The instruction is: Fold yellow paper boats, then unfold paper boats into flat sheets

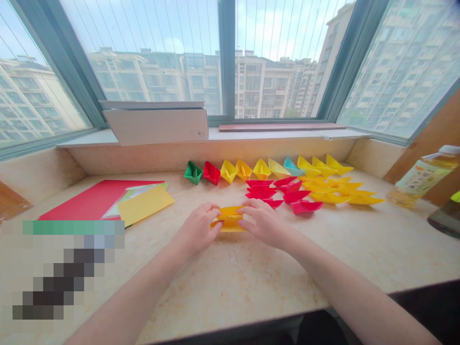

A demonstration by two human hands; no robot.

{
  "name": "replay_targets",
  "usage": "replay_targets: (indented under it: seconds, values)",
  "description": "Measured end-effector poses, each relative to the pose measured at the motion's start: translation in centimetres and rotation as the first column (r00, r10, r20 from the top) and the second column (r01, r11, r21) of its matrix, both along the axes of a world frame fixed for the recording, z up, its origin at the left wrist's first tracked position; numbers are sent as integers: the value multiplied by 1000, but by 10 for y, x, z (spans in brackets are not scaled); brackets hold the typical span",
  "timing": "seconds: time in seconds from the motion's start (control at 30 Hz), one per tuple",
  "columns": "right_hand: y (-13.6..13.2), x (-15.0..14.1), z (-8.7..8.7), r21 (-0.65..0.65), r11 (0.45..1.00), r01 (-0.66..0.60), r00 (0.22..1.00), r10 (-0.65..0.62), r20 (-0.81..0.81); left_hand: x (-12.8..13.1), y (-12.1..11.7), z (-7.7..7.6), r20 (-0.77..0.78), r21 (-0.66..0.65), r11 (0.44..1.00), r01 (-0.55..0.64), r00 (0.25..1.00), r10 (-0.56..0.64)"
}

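Observation:
A yellow piece of folded paper (232, 224) lies low over the counter between my two hands, with creased layers showing along its middle. My left hand (203, 223) pinches its left end, thumb in front and fingers behind. At the other end, my right hand (264, 221) grips it the same way. Just beyond my right hand are several red paper boats (261, 192), with yellow paper boats (330, 197) to their right. Farther back runs a row of folded boats, including a green boat (193, 172) and a light blue boat (293, 166).
Red paper (82, 196) and a yellow sheet (145, 205) lie at the left on the stone counter (230, 278). A white box (158, 125) sits on the window sill. At right stand a labelled bottle (424, 177) and a dark container (445, 215). Pixelation covers the lower left.

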State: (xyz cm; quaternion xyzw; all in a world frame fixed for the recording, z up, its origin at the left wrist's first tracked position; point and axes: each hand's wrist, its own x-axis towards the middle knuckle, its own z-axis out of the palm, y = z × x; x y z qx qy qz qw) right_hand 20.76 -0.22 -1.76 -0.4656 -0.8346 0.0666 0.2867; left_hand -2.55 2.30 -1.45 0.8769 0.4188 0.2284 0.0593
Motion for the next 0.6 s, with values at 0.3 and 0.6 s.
replay_targets:
  seconds: [0.3,0.6]
  values:
    - [-3,-2,3,14,1000,12,994,-10,-108,-19,32,-15,70,-9,983,-184,980,184]
    - [2,-4,-1,92,996,-22,983,38,-178,-27,33,-5,19,118,989,-84,996,83]
